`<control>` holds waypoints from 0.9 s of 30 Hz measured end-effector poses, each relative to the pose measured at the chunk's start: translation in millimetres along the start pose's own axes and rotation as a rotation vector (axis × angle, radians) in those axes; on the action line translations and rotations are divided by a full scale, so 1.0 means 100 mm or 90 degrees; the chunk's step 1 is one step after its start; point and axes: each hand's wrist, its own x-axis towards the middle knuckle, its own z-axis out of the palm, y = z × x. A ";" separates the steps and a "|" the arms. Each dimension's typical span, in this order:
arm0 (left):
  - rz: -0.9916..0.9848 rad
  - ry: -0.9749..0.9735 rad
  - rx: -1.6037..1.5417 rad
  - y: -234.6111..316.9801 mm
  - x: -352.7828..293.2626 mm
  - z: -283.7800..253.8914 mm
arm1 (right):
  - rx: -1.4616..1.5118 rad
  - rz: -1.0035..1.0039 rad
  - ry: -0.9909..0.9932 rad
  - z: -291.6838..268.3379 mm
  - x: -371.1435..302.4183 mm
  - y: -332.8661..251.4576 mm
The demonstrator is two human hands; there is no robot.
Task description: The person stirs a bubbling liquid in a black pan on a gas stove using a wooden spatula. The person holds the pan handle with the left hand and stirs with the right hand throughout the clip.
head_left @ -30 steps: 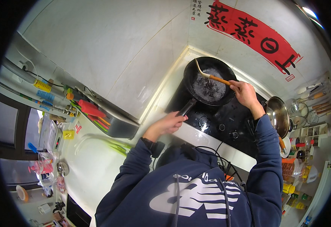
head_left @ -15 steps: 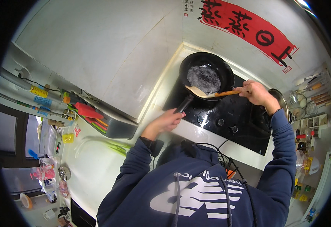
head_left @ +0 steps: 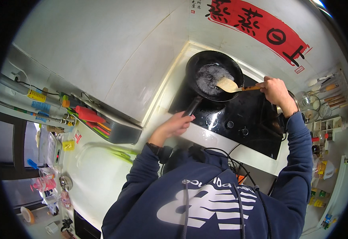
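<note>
A black frying pan [head_left: 196, 59] rests at the far left of the black cooktop [head_left: 257, 135]. Bubbling, whitish liquid [head_left: 209, 76] covers its bottom. My left hand [head_left: 175, 125] is closed round the end of the pan's handle, which points toward me. In my right hand [head_left: 277, 92] is a spatula [head_left: 227, 84] with a pale blade and a brown wooden handle. Its blade is inside the pan at the right, low over the liquid; whether it touches the bottom I cannot tell.
Partly behind my right wrist stands a lidded pot [head_left: 296, 104]. Utensils [head_left: 333, 97] hang on the right wall, above bottles and a spice rack [head_left: 328, 124]. A grey knife holder [head_left: 124, 131] stands left of the cooktop. Dark cables [head_left: 229, 159] run between me and the counter.
The spatula blade has moved from the pan's near rim to the right inside the pan, and my right hand has shifted slightly right. My left hand keeps the handle.
</note>
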 end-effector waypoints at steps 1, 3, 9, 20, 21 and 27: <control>0.003 -0.005 -0.004 -0.01 0.01 0.00 | 0.016 0.008 0.016 0.05 -0.04 -0.01; 0.000 -0.007 -0.004 -0.01 0.01 0.01 | 0.067 0.002 0.066 0.19 -0.13 -0.07; -0.015 -0.003 0.008 0.03 0.00 0.00 | 0.034 0.030 0.124 0.65 -0.04 -0.43; -0.010 0.009 0.001 -0.01 0.02 0.05 | 0.010 0.024 -0.028 0.76 0.21 -0.78; -0.009 0.008 -0.003 0.00 0.02 0.05 | 0.029 0.018 -0.026 0.73 0.23 -0.80; -0.010 0.009 -0.009 0.01 0.01 0.05 | 0.102 0.036 -0.075 0.50 0.27 -0.99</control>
